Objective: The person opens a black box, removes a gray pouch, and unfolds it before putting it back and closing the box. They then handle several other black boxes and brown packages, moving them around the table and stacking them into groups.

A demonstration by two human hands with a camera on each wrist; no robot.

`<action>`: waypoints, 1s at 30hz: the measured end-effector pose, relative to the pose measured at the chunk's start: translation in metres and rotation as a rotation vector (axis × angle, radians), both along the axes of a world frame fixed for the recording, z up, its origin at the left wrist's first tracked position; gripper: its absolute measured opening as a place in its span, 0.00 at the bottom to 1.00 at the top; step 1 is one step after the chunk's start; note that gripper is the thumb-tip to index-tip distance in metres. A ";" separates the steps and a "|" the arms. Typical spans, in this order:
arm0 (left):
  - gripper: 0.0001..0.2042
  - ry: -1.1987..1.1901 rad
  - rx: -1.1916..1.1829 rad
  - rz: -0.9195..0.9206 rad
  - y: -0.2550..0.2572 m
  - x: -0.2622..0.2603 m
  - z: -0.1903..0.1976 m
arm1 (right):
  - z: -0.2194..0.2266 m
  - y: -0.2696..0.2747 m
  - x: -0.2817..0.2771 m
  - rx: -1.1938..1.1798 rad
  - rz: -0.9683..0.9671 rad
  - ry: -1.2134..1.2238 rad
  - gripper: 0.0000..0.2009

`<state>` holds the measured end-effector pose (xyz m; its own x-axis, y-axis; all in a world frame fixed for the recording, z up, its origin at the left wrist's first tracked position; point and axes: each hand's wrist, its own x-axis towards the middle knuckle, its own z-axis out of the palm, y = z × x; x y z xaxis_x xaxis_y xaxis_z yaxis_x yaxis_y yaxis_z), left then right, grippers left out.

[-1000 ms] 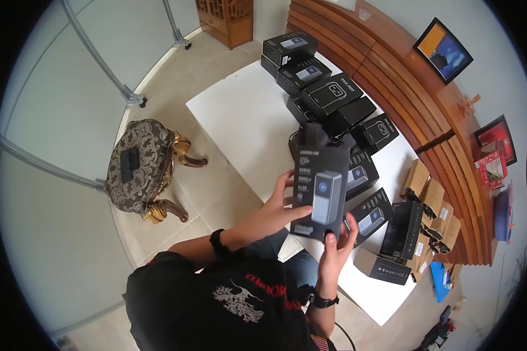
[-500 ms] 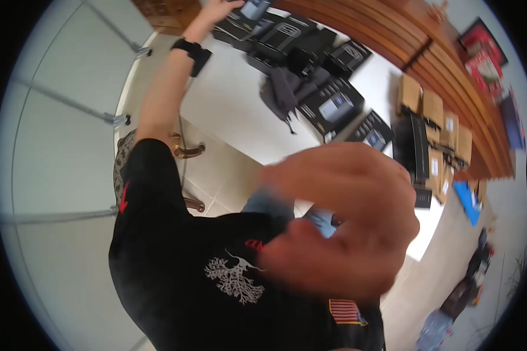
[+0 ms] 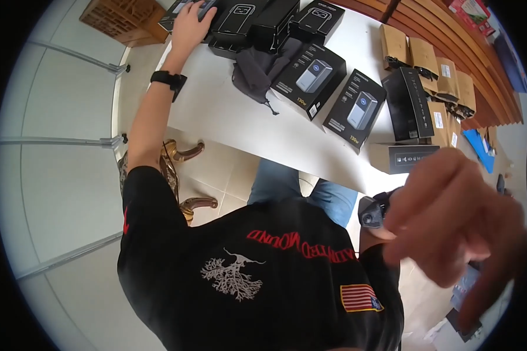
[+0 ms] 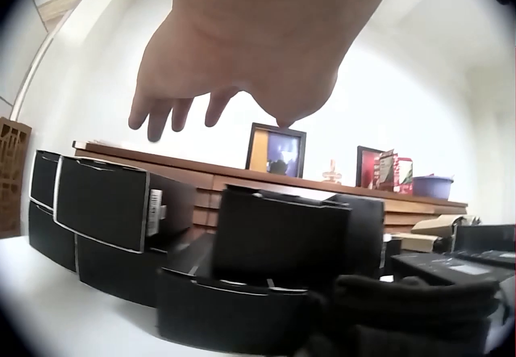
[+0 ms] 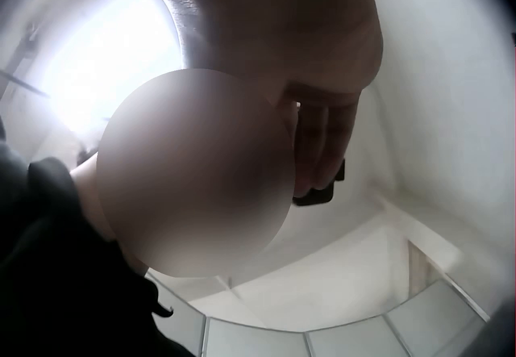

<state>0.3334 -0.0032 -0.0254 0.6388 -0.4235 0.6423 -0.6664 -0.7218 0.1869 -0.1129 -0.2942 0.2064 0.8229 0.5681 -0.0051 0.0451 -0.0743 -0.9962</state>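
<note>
Left hand reaches open-fingered, holding nothing, over the black boxes stacked at the worktop's far corner, right hand blurred near camera, fingers loose and empty; best to seat fingers squarely on one box edge before gripping.

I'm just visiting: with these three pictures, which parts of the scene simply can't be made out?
- Head view: the right hand is a close blur; whether its grip holds anything cannot be told.
- Head view: the left hand rests on stacked black cardboard boxes that the top edge cuts off.
- Right wrist view: a blurred patch and the hand hide most of the scene.
- Left wrist view: a dark grey cloth pouch is out of focus.
</note>
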 end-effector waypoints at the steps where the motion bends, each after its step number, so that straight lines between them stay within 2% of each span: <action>1: 0.32 -0.004 -0.004 0.007 -0.006 -0.016 0.004 | -0.025 0.011 -0.004 0.122 -0.167 -0.439 0.06; 2: 0.33 0.097 -0.054 -0.010 -0.014 -0.037 0.010 | -0.044 0.033 0.005 0.179 -0.261 -0.749 0.03; 3: 0.34 0.200 -0.099 -0.032 -0.022 -0.055 0.014 | -0.019 0.041 -0.005 -0.186 -0.263 -0.732 0.04; 4: 0.38 0.250 -0.036 -0.003 -0.027 -0.067 0.011 | -0.012 0.050 -0.016 -0.184 -0.273 -0.730 0.04; 5: 0.38 0.255 -0.028 -0.010 -0.030 -0.076 0.009 | -0.007 0.060 -0.027 -0.273 -0.406 -0.663 0.03; 7: 0.44 0.272 0.134 -0.032 -0.037 -0.088 0.003 | -0.001 0.076 -0.046 -0.457 -0.662 -0.519 0.02; 8: 0.43 0.232 0.135 -0.034 -0.038 -0.083 -0.006 | 0.000 0.077 -0.048 -0.553 -0.787 -0.456 0.02; 9: 0.43 0.235 0.133 -0.040 -0.037 -0.076 -0.013 | -0.005 0.073 -0.062 -0.557 -0.790 -0.453 0.02; 10: 0.42 0.202 0.094 -0.049 -0.035 -0.068 -0.020 | 0.002 0.095 -0.075 -0.494 -0.768 -0.484 0.02; 11: 0.40 0.176 0.054 -0.057 -0.033 -0.062 -0.027 | -0.011 0.094 -0.064 -0.432 -0.744 -0.509 0.03; 12: 0.37 0.185 0.009 -0.058 -0.034 -0.059 -0.026 | -0.019 0.069 -0.063 -0.371 -0.725 -0.530 0.03; 14: 0.34 0.305 -0.065 -0.010 -0.032 -0.058 -0.019 | -0.022 0.119 -0.021 -0.255 -0.698 -0.607 0.04; 15: 0.33 0.357 -0.129 0.017 -0.029 -0.056 -0.019 | -0.028 0.114 -0.008 -0.199 -0.683 -0.646 0.04; 17: 0.31 0.459 -0.342 -0.032 -0.023 -0.048 -0.024 | -0.038 0.100 -0.018 -0.082 -0.657 -0.717 0.05; 18: 0.29 0.545 -0.464 -0.078 -0.023 -0.057 -0.018 | -0.044 0.092 -0.012 -0.019 -0.644 -0.749 0.05; 19: 0.29 0.554 -0.458 -0.086 -0.021 -0.065 -0.011 | -0.050 0.086 -0.012 0.047 -0.628 -0.778 0.06; 21: 0.25 0.811 -0.737 -0.066 -0.013 -0.086 0.002 | -0.062 0.074 -0.015 0.180 -0.584 -0.839 0.06; 22: 0.25 0.813 -0.734 -0.066 -0.007 -0.100 0.006 | -0.069 0.059 -0.024 0.250 -0.557 -0.872 0.07; 23: 0.23 0.840 -0.896 -0.104 0.002 -0.117 0.010 | -0.073 0.058 -0.028 0.320 -0.531 -0.905 0.07; 24: 0.22 0.857 -1.057 -0.149 0.009 -0.130 0.017 | -0.071 0.038 -0.021 0.333 -0.359 -0.867 0.09; 25: 0.20 0.894 -1.106 -0.172 0.019 -0.148 0.027 | -0.084 0.034 -0.006 0.344 -0.359 -0.870 0.09; 26: 0.22 0.870 -1.147 -0.209 0.028 -0.168 0.031 | -0.109 0.033 0.011 0.534 -0.455 -0.900 0.18; 27: 0.23 0.841 -1.192 -0.246 0.033 -0.187 0.035 | -0.129 0.035 0.021 0.724 -0.546 -0.921 0.40; 28: 0.25 0.840 -1.189 -0.276 0.034 -0.207 0.036 | -0.140 0.047 0.028 0.610 -0.847 -0.542 0.47; 29: 0.26 0.843 -1.183 -0.306 0.032 -0.231 0.034 | -0.156 0.052 0.036 0.281 -0.775 -0.555 0.49; 30: 0.28 0.865 -1.125 -0.344 0.026 -0.255 0.024 | -0.174 0.065 0.041 0.259 -0.718 -0.376 0.52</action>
